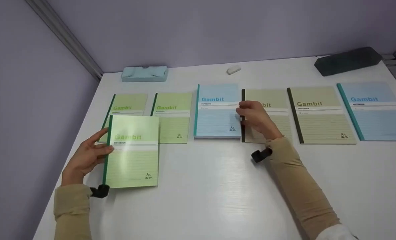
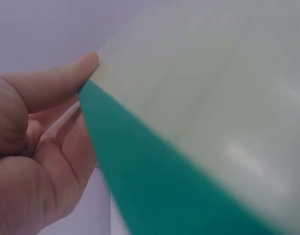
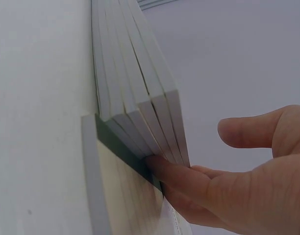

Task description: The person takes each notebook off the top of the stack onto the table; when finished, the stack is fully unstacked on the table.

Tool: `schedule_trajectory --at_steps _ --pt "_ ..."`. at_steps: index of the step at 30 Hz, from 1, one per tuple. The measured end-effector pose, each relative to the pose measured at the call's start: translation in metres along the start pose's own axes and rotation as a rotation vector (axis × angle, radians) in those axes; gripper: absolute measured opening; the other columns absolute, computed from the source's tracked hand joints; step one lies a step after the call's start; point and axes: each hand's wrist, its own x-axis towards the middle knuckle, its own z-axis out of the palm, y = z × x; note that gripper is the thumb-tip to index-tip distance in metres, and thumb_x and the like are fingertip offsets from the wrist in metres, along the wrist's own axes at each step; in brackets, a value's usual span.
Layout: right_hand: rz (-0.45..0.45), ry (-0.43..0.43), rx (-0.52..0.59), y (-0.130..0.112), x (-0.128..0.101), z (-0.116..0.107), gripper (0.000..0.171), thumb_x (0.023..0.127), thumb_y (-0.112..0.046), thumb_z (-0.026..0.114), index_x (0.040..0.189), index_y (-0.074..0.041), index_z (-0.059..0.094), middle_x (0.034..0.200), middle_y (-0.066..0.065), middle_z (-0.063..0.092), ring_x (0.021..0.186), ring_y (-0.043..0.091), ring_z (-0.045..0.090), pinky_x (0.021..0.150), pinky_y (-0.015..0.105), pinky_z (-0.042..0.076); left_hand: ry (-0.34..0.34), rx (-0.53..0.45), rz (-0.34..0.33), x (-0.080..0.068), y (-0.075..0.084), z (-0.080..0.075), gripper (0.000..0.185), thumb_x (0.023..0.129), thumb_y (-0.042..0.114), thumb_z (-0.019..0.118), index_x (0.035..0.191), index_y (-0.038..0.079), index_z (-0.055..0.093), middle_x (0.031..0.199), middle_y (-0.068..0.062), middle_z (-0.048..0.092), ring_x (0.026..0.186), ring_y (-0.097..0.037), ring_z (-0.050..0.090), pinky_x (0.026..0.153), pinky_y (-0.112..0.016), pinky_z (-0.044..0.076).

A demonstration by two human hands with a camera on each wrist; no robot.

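My left hand (image 1: 88, 155) grips a green Gambit notebook (image 1: 133, 160) by its dark green spine, thumb on the cover and fingers beneath. It is raised in front of two other green notebooks, overlapping the left one (image 1: 130, 101) and part of the right one (image 1: 173, 126) in the head view. With its fingertips my right hand (image 1: 259, 118) touches the right side of a stack of several notebooks (image 3: 140, 98), topped by a blue one (image 1: 216, 120). The thumb stands apart from the stack in the right wrist view. A tan notebook (image 1: 281, 128) lies partly under this hand.
To the right lie another tan notebook (image 1: 321, 123) and a blue notebook (image 1: 381, 120). Along the back of the white table (image 1: 201, 200) are a light blue case (image 1: 144, 74), a white eraser (image 1: 233, 69) and a dark case (image 1: 347, 61). Purple walls border the table.
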Motion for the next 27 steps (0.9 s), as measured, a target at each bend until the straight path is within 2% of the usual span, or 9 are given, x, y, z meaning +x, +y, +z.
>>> schedule_trajectory --at_steps 6,12,18,27 --pt "0.013 0.006 -0.017 -0.002 0.000 0.002 0.053 0.099 -0.013 0.050 0.147 0.003 0.031 0.147 0.019 0.034 0.132 0.029 0.038 0.103 0.045 0.038 0.023 -0.031 -0.035 -0.017 -0.021 -0.015 0.086 0.089 0.002 0.066 0.155 0.014 0.013 0.087 0.000 0.066 0.073 -0.009 0.064 0.065 -0.027 0.054" --pt "0.044 0.021 -0.019 -0.004 0.000 0.001 0.052 0.099 -0.014 0.050 0.146 0.001 0.033 0.146 0.017 0.036 0.130 0.028 0.040 0.102 0.044 0.039 0.053 -0.081 -0.068 -0.032 -0.036 -0.025 0.089 0.089 0.001 0.066 0.155 0.013 0.009 0.096 -0.001 0.069 0.082 -0.015 0.068 0.069 -0.030 0.055" --pt "0.051 0.027 -0.022 -0.004 0.000 0.000 0.052 0.099 -0.014 0.051 0.146 0.001 0.034 0.145 0.017 0.037 0.129 0.027 0.042 0.102 0.042 0.040 0.074 -0.053 -0.116 -0.046 -0.050 -0.035 0.089 0.088 0.004 0.068 0.156 0.015 0.009 0.097 0.000 0.068 0.084 -0.015 0.068 0.071 -0.030 0.055" --pt "0.015 0.000 0.004 -0.001 0.001 0.000 0.053 0.099 -0.012 0.050 0.146 0.004 0.031 0.146 0.020 0.034 0.130 0.029 0.039 0.102 0.043 0.039 0.018 -0.007 -0.126 -0.057 -0.065 -0.047 0.087 0.091 0.003 0.064 0.156 0.013 0.008 0.101 0.001 0.069 0.086 -0.014 0.067 0.071 -0.028 0.054"
